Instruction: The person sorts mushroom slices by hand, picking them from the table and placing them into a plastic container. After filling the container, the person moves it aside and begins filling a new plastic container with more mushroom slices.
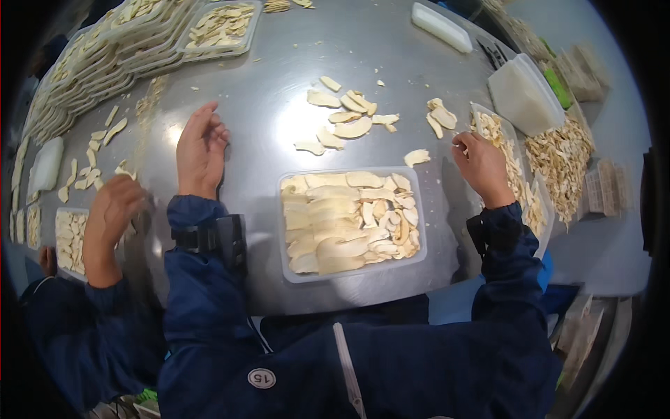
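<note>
- Your filled tray (300,277) sits on the metal table (262,209) between your hands, holding pale slices (335,223): long ones overlapping in rows at left and middle, smaller pieces at right.
- Just beyond it lie loose slices (352,126), near neither rim nor stack.
- Your left hand (202,150) is slack, its fingers loosely bent around nothing visible, left of the tray.
- Your right hand (481,164) has curled fingers beside a slice-filled bin (551,202); you cannot tell whether it grips anything.
- Farther right, a white tub (527,94) stands by a heap of dried slices (558,160).
- At upper left are stacked trays (222,52) with slices in them.
- At left, a co-worker's hand (115,213) is near another slice-filled tray (77,209).
</note>
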The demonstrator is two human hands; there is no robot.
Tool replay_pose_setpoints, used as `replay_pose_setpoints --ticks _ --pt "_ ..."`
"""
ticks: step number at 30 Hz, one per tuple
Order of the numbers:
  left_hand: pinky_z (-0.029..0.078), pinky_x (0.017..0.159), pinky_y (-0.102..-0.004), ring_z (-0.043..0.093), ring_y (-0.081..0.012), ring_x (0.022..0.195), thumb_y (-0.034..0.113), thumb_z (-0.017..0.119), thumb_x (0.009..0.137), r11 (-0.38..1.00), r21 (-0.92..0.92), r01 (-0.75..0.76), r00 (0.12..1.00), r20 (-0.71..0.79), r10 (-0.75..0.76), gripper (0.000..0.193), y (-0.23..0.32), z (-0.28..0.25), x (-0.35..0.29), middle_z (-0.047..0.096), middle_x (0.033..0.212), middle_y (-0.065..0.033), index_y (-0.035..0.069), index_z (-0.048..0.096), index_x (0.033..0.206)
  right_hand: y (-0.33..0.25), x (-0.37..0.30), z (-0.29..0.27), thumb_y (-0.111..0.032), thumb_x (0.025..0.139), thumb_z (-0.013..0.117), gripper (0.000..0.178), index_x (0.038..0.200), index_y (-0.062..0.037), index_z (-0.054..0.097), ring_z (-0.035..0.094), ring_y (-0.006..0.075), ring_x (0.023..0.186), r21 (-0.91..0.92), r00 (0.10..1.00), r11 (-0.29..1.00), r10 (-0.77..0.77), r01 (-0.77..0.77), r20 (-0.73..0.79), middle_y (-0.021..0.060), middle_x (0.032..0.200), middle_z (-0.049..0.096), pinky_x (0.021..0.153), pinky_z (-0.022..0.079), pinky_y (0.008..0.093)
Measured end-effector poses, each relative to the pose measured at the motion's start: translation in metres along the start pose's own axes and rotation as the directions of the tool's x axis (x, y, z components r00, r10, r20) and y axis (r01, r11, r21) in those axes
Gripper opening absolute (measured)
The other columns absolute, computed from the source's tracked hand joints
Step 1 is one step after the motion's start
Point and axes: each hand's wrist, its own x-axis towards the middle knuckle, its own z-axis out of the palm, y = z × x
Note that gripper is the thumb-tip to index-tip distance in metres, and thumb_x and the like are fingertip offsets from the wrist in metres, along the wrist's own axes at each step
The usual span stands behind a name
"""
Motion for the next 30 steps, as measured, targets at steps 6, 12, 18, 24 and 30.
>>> replay_pose_setpoints --ticks 6,12,18,24,30 --pt "0.045 0.069 -0.0258 0.050 -0.0112 0.074 0.012 0.060 0.100 1.000 0.019 0.009 1.000 -0.004 -0.009 0.029 0.003 -0.004 0.001 0.056 0.084 -0.0015 -0.002 0.056 0.125 0.032 -0.007 0.005 -0.016 0.087 0.067 0.013 0.099 -0.0108 0.071 0.070 0.0316 0.083 -0.104 0.994 0.990 0.094 -0.100 -0.060 0.0088 0.091 0.071 0.071 0.055 0.0433" --pt "0.045 0.068 -0.0260 0.051 -0.0114 0.073 0.012 0.060 0.101 1.000 0.021 0.008 1.000 -0.019 -0.007 0.026 0.003 -0.001 0.000 0.056 0.082 -0.0018 -0.002 0.057 0.123 0.025 0.008 0.020 -0.018 0.089 0.066 0.014 0.100 -0.0106 0.071 0.070 0.0325 0.084 -0.014 0.999 0.999 0.037 -0.037 -0.035 0.0088 0.092 0.071 0.072 0.055 0.0432" --pt "0.047 0.069 -0.0254 0.051 -0.0102 0.072 0.010 0.062 0.100 1.000 -0.005 0.024 1.000 0.012 -0.024 0.026 0.000 0.001 0.002 0.056 0.083 -0.0015 -0.002 0.058 0.122 0.025 0.031 0.026 -0.022 0.091 0.066 0.020 0.105 -0.0087 0.071 0.069 0.0329 0.089 -0.077 0.989 0.997 -0.003 -0.009 -0.146 0.0105 0.100 0.071 0.078 0.055 0.0431" --pt "0.045 0.067 -0.0258 0.052 -0.0116 0.073 0.011 0.060 0.099 1.000 0.020 0.006 1.000 -0.025 -0.005 0.026 0.004 0.002 -0.001 0.056 0.081 -0.0016 -0.002 0.057 0.122 -0.003 0.024 0.012 -0.023 0.093 0.066 0.022 0.109 -0.0079 0.072 0.070 0.0303 0.089 0.190 0.984 0.982 -0.025 -0.010 0.177 0.0120 0.110 0.070 0.080 0.055 0.0404" --pt "0.045 0.068 -0.0269 0.052 -0.0114 0.073 0.010 0.061 0.098 0.999 0.034 0.008 1.000 -0.007 -0.008 0.027 0.003 0.002 -0.002 0.056 0.084 -0.0018 -0.002 0.057 0.122 -0.021 0.015 0.010 -0.022 0.091 0.069 0.022 0.109 -0.0098 0.072 0.069 0.0273 0.094 0.341 0.959 0.936 -0.171 0.087 0.225 0.0113 0.104 0.068 0.082 0.055 0.0380"
